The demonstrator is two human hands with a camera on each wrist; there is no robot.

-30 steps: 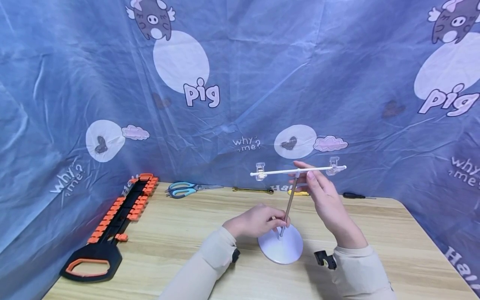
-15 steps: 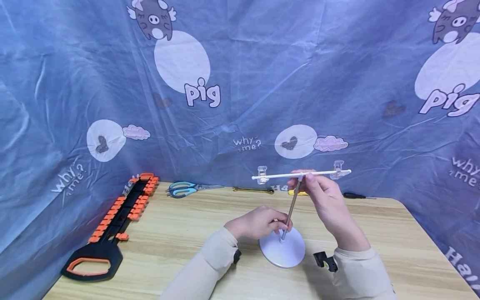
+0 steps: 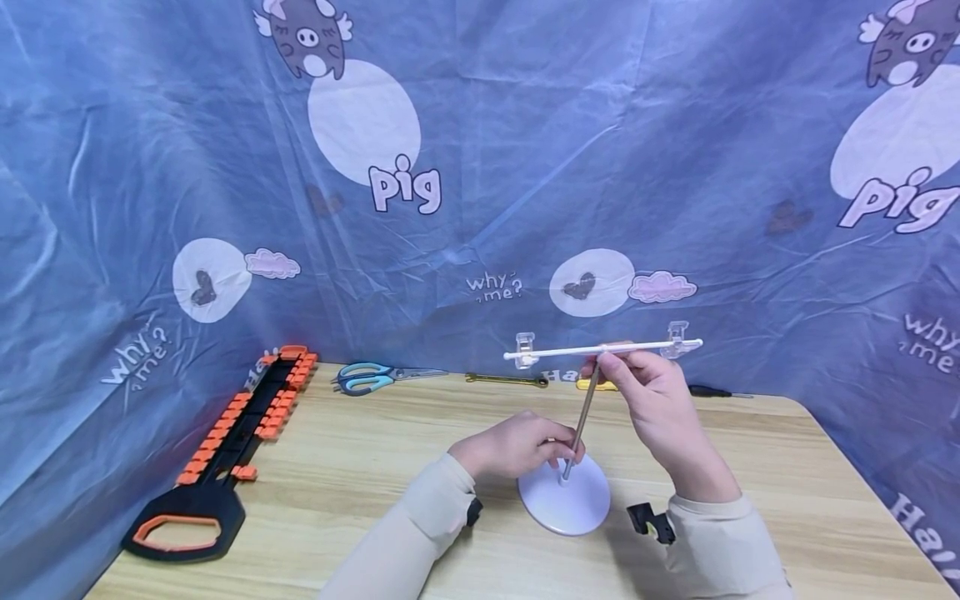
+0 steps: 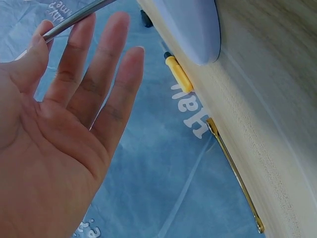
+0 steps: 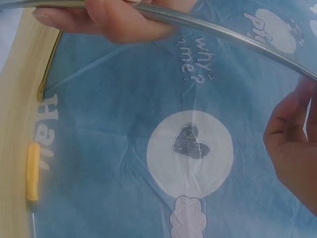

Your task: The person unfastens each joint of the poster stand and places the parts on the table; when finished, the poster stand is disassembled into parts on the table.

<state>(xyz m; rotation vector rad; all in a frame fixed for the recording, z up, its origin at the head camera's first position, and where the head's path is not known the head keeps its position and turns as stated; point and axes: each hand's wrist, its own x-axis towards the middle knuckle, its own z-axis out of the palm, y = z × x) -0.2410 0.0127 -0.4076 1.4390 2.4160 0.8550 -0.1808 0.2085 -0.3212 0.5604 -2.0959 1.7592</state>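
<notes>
A small display stand has a white round base (image 3: 566,507), a thin metal rod (image 3: 587,404) and a white crossbar (image 3: 566,351). Clear clips (image 3: 524,351) sit near both crossbar ends. My left hand (image 3: 513,446) pinches the rod low down, just above the base; in the left wrist view its thumb and index finger meet on the rod (image 4: 79,17) while the other fingers extend. At the top, my right hand (image 3: 663,417) grips the rod where it meets the crossbar, fingers partly hidden behind it. The rod leans right. Whether the base touches the table cannot be told.
A black rack with orange clips (image 3: 277,417) lies at the left. Along the back edge of the wooden table (image 3: 360,467) are blue-handled scissors (image 3: 367,379), a wrench (image 3: 506,381), a yellow-handled screwdriver (image 4: 179,74) and a black-handled screwdriver (image 3: 708,391). A blue curtain (image 3: 480,167) hangs behind.
The stand has shifted slightly right and down. My right hand's fingers, extended behind the crossbar earlier, have curled in around the top joint. The left hand keeps its pinch on the rod.
</notes>
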